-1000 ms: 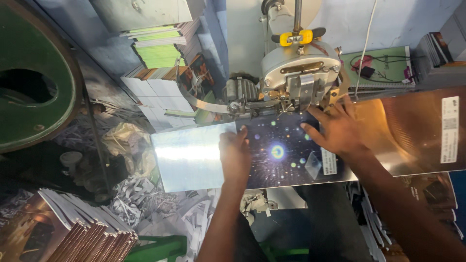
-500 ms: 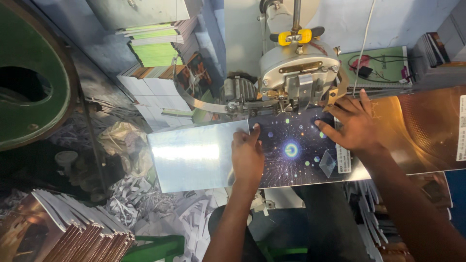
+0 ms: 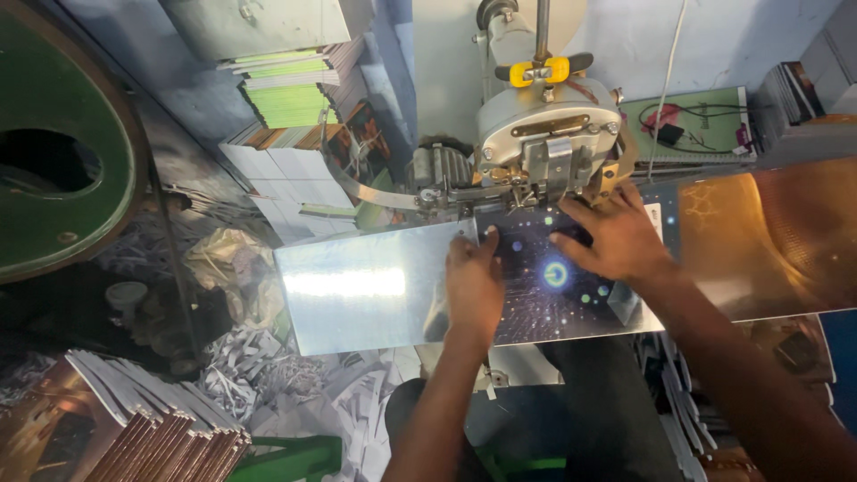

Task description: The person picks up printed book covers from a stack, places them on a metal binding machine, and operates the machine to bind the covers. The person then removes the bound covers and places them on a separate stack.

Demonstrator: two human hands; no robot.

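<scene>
Dark starry booklet cover (image 3: 571,295) is what both hands are flat on, nothing gripped. Left hand (image 3: 473,281) lies palm down with fingers together at the cover's left edge, fingertips just below the machine head. Right hand (image 3: 611,239) has fingers spread, pressing the cover's upper part right under that grey metal machine (image 3: 544,134). Shiny silver sheet (image 3: 361,286) sticks out to the left, touching the cover. Paper scraps (image 3: 241,375) sit below it, stacked booklets (image 3: 152,428) bottom left.

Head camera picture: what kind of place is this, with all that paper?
Probably a small book-binding or print workshop. Both hands press a glossy cover under a metal machine, with stacked booklets and paper scraps around.
</scene>
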